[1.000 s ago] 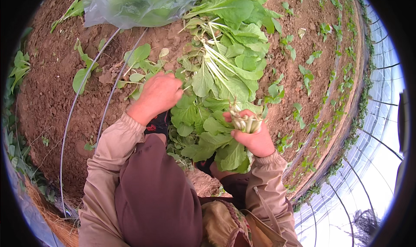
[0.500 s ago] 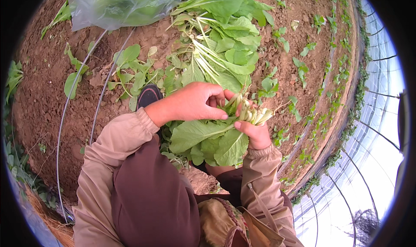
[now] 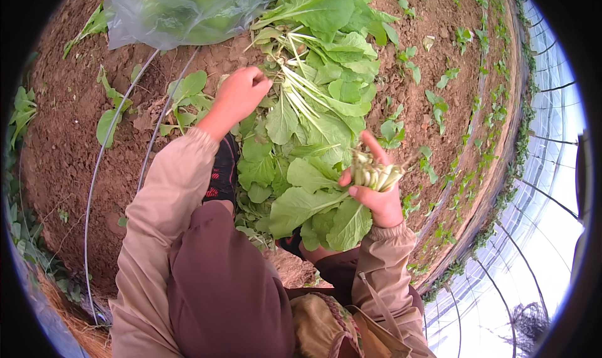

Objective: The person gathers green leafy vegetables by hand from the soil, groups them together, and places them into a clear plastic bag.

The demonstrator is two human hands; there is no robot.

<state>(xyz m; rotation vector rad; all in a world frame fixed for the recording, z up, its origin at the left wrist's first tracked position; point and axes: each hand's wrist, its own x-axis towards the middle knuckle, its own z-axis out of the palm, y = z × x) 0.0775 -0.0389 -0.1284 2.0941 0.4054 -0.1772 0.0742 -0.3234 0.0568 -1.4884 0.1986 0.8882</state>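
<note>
My right hand (image 3: pixel 381 201) is closed round a bunch of leafy greens (image 3: pixel 375 171). The pale root ends stick out at the top, and the broad leaves hang to the left. My left hand (image 3: pixel 241 97) is apart from that bunch, its fingers curled together beside the root ends of a pile of picked greens (image 3: pixel 332 82). Anything between those fingers is hidden. The pile lies on the soil ahead of me, with white stems pointing left and leaves to the right.
A clear plastic bag of greens (image 3: pixel 188 13) rests at the far left. Two thin hoops (image 3: pixel 103 151) arch over the brown soil (image 3: pixel 63 182). Seedlings (image 3: pixel 437 104) grow in rows on the right, beside a plastic greenhouse wall (image 3: pixel 539 220). My shoe (image 3: pixel 221 173) stands next to loose leaves.
My left hand has left the bunch and moved forward and left towards the stem ends of the pile. My right hand keeps the bunch, slightly lower and farther right.
</note>
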